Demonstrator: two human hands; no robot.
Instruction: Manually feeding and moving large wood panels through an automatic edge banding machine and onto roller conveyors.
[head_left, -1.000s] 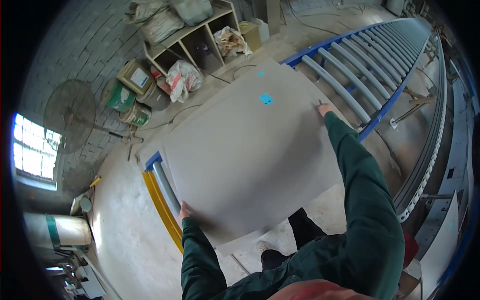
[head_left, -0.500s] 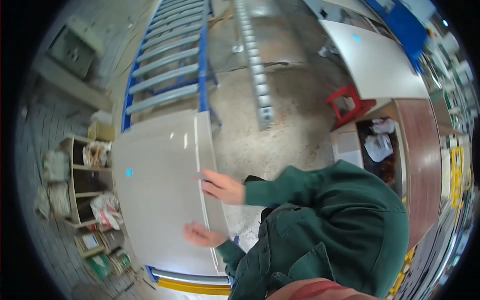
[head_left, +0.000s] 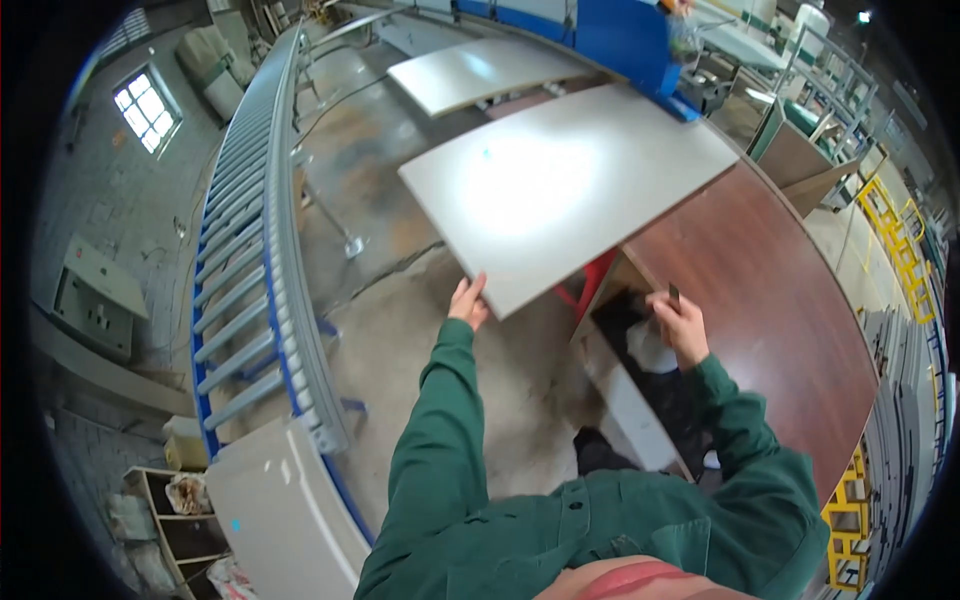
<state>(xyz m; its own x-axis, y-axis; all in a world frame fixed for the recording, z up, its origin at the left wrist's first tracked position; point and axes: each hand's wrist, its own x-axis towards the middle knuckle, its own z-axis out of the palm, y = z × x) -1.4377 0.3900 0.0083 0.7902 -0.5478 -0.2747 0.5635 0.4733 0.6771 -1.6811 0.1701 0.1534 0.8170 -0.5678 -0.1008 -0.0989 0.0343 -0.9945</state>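
Observation:
A large pale, glossy panel lies ahead of me, its right part over a brown tabletop. My left hand is at the panel's near left corner, fingers closed around the edge. To the right, over the tabletop's inner edge, my right hand is closed on a small dark flat tool that sticks up past the fingers. Its exact kind is too small to tell. A second pale panel lies farther off.
A roller conveyor runs along the left, with another pale panel at its near end. Below the tabletop is an open compartment with white crumpled stuff. A red stool shows under the panel. A blue machine stands behind.
My view has turned right, away from the panel on the conveyor. My left hand has taken hold of another panel's corner; my right hand has moved over beside the brown tabletop, still holding the dark tool.

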